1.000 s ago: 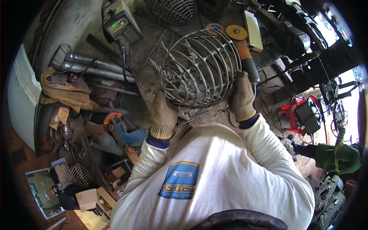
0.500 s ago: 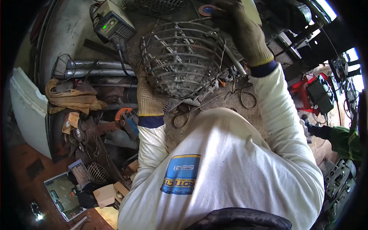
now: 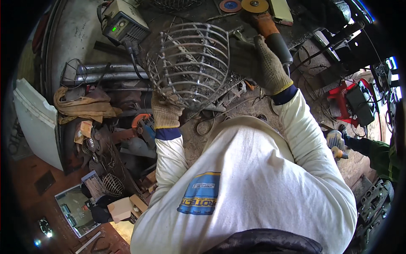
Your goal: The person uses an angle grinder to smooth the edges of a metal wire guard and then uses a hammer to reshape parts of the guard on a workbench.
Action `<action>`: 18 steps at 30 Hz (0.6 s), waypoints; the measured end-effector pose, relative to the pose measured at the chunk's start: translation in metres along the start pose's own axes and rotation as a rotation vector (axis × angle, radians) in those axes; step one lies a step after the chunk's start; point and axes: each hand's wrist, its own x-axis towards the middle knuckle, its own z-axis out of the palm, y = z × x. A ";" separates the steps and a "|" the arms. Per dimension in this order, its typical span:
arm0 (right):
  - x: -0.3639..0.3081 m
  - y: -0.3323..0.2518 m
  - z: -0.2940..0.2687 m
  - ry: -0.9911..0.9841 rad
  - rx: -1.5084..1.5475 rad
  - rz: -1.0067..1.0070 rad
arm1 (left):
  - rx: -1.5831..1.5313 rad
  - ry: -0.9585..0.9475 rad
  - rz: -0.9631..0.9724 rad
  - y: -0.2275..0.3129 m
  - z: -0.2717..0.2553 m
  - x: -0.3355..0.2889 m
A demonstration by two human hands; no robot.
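A cage of curved metal bars (image 3: 196,63) stands tilted on the cluttered work surface in front of me. My left hand (image 3: 166,111), in a knitted glove, is closed on the cage's lower left edge; its fingertips are partly hidden by the bars. To the right of the cage, my gloved right hand (image 3: 268,63) is closed around what looks like a hammer, whose metal head (image 3: 239,34) shows beyond the fingers. The dark glove palm hides most of the handle. An angle grinder (image 3: 270,31) with an orange and grey body lies just beyond my right hand.
Two round discs (image 3: 230,5) lie at the far edge. A power unit with a green display (image 3: 126,24) stands far left, beside metal tubes (image 3: 112,76) and a brown cloth (image 3: 84,103). Right are a red stool (image 3: 344,101) and another person's gloved hand (image 3: 335,140) near a tool.
My right hand has come down toward me from the far side, uncovering the grinder and a disc. The cage has turned and tilted under my left hand.
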 end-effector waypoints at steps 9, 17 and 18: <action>0.060 0.011 -0.033 -0.012 -0.760 -0.173 | 0.295 0.615 0.301 -0.052 0.064 0.021; 0.068 0.008 -0.002 0.067 -0.859 0.115 | 0.274 0.657 0.227 -0.043 0.065 0.012; 0.062 0.010 0.006 0.060 -0.545 0.184 | 0.288 0.679 0.218 -0.044 0.072 0.011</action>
